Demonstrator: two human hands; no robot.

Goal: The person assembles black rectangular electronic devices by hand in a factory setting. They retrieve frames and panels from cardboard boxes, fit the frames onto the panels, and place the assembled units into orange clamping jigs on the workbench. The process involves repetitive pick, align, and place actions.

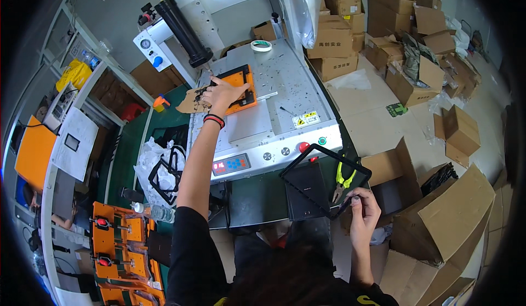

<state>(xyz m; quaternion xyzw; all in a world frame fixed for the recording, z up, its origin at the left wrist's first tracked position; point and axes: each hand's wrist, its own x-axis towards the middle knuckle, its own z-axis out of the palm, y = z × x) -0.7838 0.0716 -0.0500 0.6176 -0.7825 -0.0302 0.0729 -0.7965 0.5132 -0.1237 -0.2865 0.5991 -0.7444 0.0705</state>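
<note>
My right hand (364, 218) pinches one corner of a thin black rectangular frame (309, 196), holding it tilted past the front edge of the bench machine. Under the frame lies a dark flat box (307, 188); yellow-green pliers (341, 181) are beside it. My left hand (222, 95) reaches over an orange fixture (249, 97) on the machine bed, fingers apart, near the tip of a black dispensing cylinder (183, 32). A brown cardboard scrap (192, 103) with black smears lies left of those fingers. Whatever is beneath the palm is hidden.
A tape roll (261, 45) rests on the machine bed (290, 81), strewn with dark bits. More black frames (164, 174) lie on white plastic at left, near a clear bottle (161, 213). Orange fixtures (112, 240) stand lower left. Open cardboard boxes (449, 218) crowd the right.
</note>
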